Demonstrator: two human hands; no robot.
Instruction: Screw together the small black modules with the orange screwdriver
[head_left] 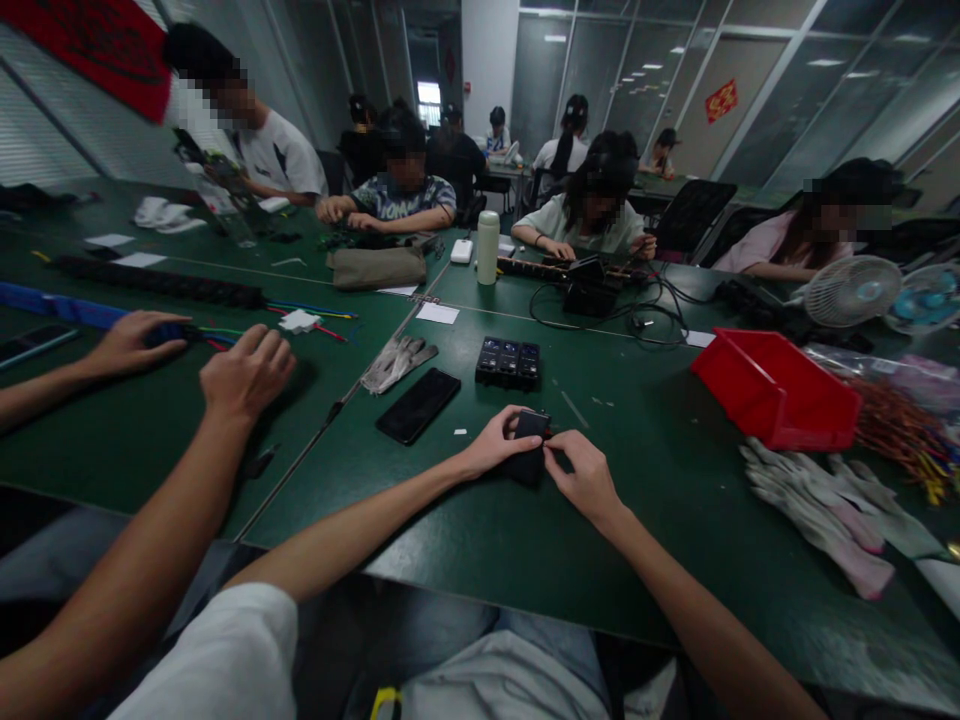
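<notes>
My left hand (501, 442) is closed round a black box-shaped part (529, 462), thumb across its front, just over the green table. At the part's right side, my right hand (581, 468) pinches with thumb and forefinger; whatever lies between those fingertips is too small to make out. Beyond my hands sits a black block with three sections (508, 362). A dark phone (418, 405) lies face up to the left, with a grey work glove (397, 362) behind it.
On the right are a red bin (780, 388), work gloves (817, 510) and bundled wires (911, 430). A pale green bottle (487, 247) stands farther back. A co-worker's hands (247, 370) work with coloured wires at left. More people sit across the table (645, 570).
</notes>
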